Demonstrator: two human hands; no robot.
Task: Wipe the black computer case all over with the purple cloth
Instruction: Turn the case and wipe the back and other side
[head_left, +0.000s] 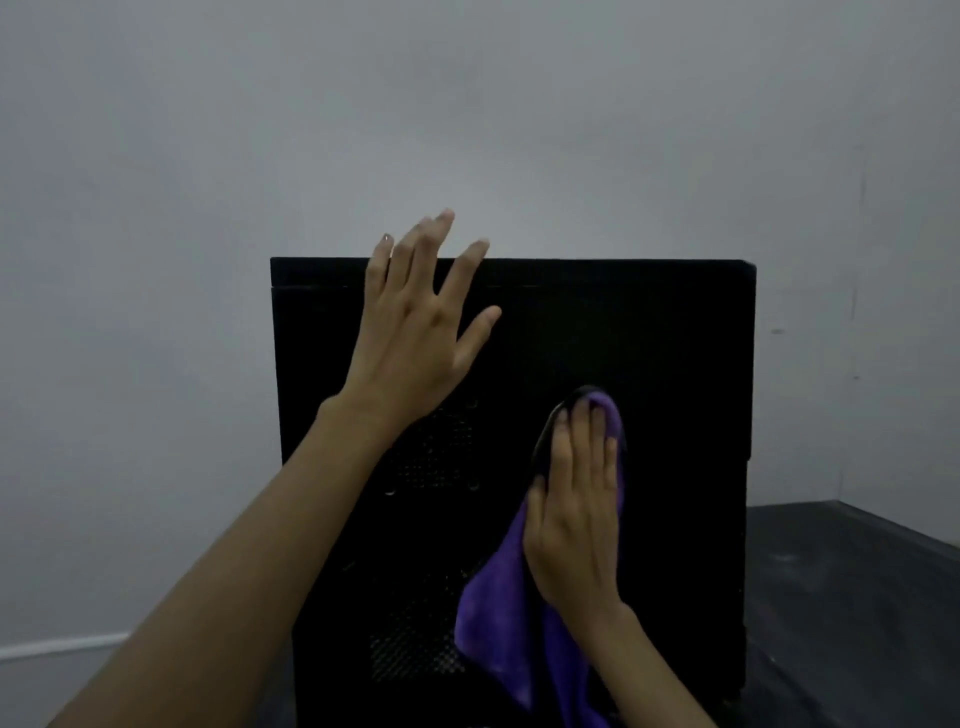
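The black computer case (649, 338) stands upright in front of me, its broad side panel facing the camera, with mesh vents low on the left. My right hand (576, 514) presses the purple cloth (493, 613) flat against the panel's middle with straight fingers. The cloth's loose end hangs down below the palm. My left hand (415, 332) lies spread against the case's upper left, fingertips reaching past the top edge.
A plain grey wall (467, 130) fills the background. The case rests on a dark surface (841, 597) visible at the right. A white baseboard strip (62, 647) shows at lower left.
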